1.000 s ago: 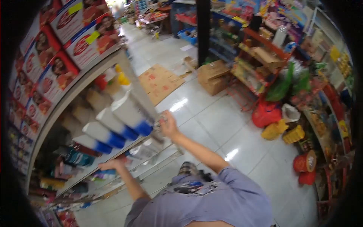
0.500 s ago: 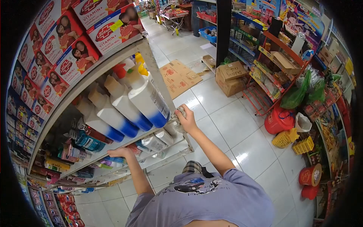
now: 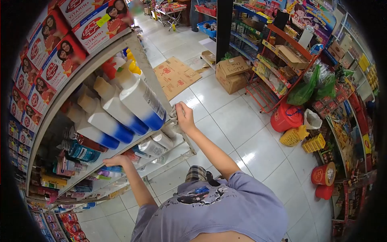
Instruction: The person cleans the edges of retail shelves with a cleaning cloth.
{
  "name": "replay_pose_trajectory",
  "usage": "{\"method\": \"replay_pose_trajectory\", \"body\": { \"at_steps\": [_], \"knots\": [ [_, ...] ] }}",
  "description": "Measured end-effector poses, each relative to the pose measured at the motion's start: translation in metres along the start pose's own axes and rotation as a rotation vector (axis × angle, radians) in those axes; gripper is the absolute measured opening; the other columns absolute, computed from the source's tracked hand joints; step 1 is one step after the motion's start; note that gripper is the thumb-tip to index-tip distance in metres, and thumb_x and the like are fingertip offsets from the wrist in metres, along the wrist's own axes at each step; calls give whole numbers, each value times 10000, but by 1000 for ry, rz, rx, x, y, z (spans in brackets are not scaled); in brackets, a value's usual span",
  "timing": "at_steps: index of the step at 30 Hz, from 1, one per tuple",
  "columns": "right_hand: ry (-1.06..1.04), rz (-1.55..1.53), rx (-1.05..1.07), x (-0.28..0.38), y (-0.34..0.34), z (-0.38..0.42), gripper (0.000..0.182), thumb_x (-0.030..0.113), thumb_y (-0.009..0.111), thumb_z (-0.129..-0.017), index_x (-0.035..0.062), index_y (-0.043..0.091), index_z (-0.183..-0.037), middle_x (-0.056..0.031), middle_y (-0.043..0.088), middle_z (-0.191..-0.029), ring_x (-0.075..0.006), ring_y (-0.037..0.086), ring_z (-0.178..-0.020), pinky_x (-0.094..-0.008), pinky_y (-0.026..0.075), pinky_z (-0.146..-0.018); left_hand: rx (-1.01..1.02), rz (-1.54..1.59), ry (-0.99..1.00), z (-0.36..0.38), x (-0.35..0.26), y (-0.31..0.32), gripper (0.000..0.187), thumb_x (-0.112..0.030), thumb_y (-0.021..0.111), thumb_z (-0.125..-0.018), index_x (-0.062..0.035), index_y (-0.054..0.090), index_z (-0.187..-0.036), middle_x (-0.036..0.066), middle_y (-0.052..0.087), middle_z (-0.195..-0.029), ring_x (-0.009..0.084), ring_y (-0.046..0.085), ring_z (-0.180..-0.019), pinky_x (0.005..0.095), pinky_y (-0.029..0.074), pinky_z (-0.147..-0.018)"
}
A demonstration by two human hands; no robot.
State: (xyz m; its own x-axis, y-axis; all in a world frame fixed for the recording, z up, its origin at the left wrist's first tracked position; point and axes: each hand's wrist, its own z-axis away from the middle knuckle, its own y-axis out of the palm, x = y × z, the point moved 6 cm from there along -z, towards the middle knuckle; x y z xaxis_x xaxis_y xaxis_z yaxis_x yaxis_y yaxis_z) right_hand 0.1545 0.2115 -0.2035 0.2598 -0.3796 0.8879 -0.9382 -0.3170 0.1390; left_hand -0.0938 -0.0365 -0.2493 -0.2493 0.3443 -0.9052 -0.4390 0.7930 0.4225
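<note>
A shelf unit (image 3: 177, 150) stands in front of me, its boards stocked with toiletries. My left hand (image 3: 117, 161) is closed on the front edge of the shelf board (image 3: 90, 166), under the bottles. My right hand (image 3: 185, 116) is closed at the board's right corner, with a crumpled pale cloth (image 3: 172, 114) at its fingers; how much of it lies inside the grip is hidden. Between the hands stand several white pump bottles with blue bases (image 3: 143, 101), leaning in the tilted view. A teal mouthwash bottle (image 3: 83, 153) is left of them.
Red soap boxes (image 3: 94, 30) are stacked on top of the unit. Flattened cardboard (image 3: 175, 76) lies on the tiled floor beyond. To the right are cardboard cartons (image 3: 233, 74), a red rack (image 3: 278, 60), a red bucket (image 3: 286, 117) and yellow packs (image 3: 294, 136).
The whole view has shifted, so the shelf, floor items and both hands sit further left. Both hands stay at the same places on the shelf, and the bottles have not visibly moved.
</note>
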Motion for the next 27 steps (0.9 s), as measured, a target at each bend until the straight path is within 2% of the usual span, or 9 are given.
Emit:
{"method": "replay_pose_trajectory", "body": {
  "at_steps": [5, 8, 10, 12, 14, 17, 22, 25, 27],
  "knots": [
    [93, 59, -44, -3, -6, 23, 200, 133, 415, -811, -28, 449, -698, -110, 425, -551, -123, 380, -536, -256, 342, -510, 59, 41, -34, -7, 9, 2, 611, -427, 289, -822, 52, 187, -1188, 234, 198, -1213, 291, 281, -1101, 374, 260, -906],
    [2, 11, -90, 8, -3, 25, 166, 117, 416, -804, -25, 449, -725, -109, 443, -605, -146, 414, -568, -257, 348, -533, 71, 66, -79, -2, 6, 4, 644, -454, 285, -816, 53, 164, -1195, 238, 166, -1228, 288, 277, -1105, 373, 265, -904],
    [-212, -32, -87, 26, 1, 14, 124, 108, 433, -791, -14, 448, -777, -105, 455, -674, -172, 437, -619, -258, 352, -566, 91, 79, -82, -1, 6, 3, 656, -463, 284, -814, 53, 151, -1197, 243, 157, -1228, 289, 276, -1105, 372, 266, -905],
    [-234, -71, -71, 46, 9, -6, 114, 106, 445, -784, -8, 447, -800, -103, 455, -693, -177, 437, -633, -258, 353, -582, 109, 93, -81, -4, 9, 4, 669, -473, 284, -811, 53, 138, -1199, 249, 148, -1228, 291, 275, -1104, 372, 267, -906],
    [-259, -112, -55, 67, 17, -26, 115, 103, 456, -776, -1, 445, -824, -102, 455, -712, -182, 437, -647, -259, 353, -598, -8, 110, -38, -10, 17, -1, 410, -371, 310, -844, 26, 338, -944, 178, 344, -1003, 233, 366, -870, 343, 312, -819],
    [-416, -87, -65, 85, 19, -45, 118, 94, 464, -766, -6, 456, -828, -106, 469, -718, -190, 453, -663, -270, 359, -619, 5, 54, -42, -13, 19, -2, 426, -369, 300, -848, 25, 333, -1007, 176, 339, -1052, 238, 370, -910, 339, 304, -836],
    [-159, -97, 20, 7, 16, -16, 135, 78, 441, -771, -22, 473, -855, -123, 505, -770, -223, 485, -714, -292, 382, -643, 32, 63, -70, 3, 1, 3, 497, -394, 292, -841, 23, 282, -1111, 179, 290, -1157, 251, 351, -998, 337, 283, -872],
    [-325, 84, -70, -27, 3, 22, 150, 94, 423, -784, -24, 478, -857, -122, 508, -739, -223, 490, -686, -292, 389, -632, 31, 102, -97, 4, -2, 6, 531, -410, 293, -835, 21, 252, -1142, 180, 254, -1199, 258, 337, -1030, 339, 276, -885],
    [-38, 39, -17, -67, -2, 42, 173, 110, 394, -807, -26, 486, -859, -114, 513, -723, -197, 489, -662, -273, 386, -618, 28, 123, -118, 6, 1, 4, 540, -417, 296, -831, 20, 243, -1144, 181, 240, -1209, 261, 333, -1036, 340, 275, -887]
  ]
}}
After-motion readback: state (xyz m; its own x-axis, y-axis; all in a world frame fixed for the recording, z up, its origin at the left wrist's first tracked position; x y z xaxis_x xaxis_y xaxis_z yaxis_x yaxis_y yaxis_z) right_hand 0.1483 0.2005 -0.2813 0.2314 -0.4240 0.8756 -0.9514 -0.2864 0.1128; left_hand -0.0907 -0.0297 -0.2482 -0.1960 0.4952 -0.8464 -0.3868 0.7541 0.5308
